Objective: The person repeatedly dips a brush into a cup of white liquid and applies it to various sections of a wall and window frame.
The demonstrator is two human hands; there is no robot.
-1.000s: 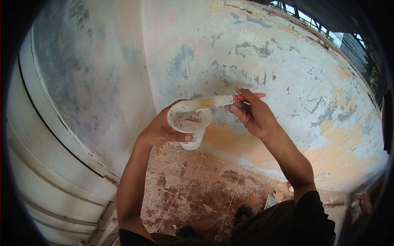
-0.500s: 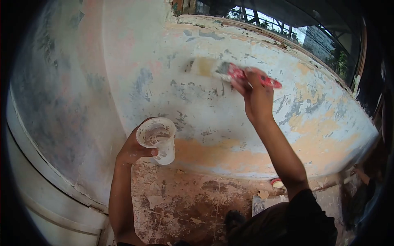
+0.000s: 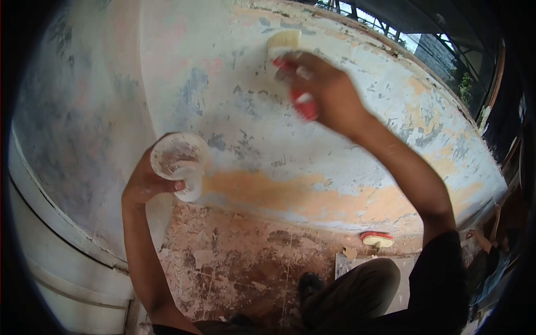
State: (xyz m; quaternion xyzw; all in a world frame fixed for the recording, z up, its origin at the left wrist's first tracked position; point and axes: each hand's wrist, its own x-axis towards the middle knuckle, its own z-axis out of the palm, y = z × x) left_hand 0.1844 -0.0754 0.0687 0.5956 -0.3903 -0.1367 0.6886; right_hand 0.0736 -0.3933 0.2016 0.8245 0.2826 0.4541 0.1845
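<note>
head view: right hand (image 3: 326, 92) is wrapped around a red-handled paintbrush (image 3: 290, 67), bristles pointing up-left onto the peeling wall (image 3: 357, 162), handle running down-right. left hand (image 3: 146, 181) holds a plastic cup (image 3: 180, 162) low and well apart from the brush.

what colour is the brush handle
Red with white, on the paintbrush in the head view, though blurred.

Right hand (image 3: 326, 92) and brush (image 3: 290, 67) motion-blurred; brush handle mostly hidden in grip.
</note>
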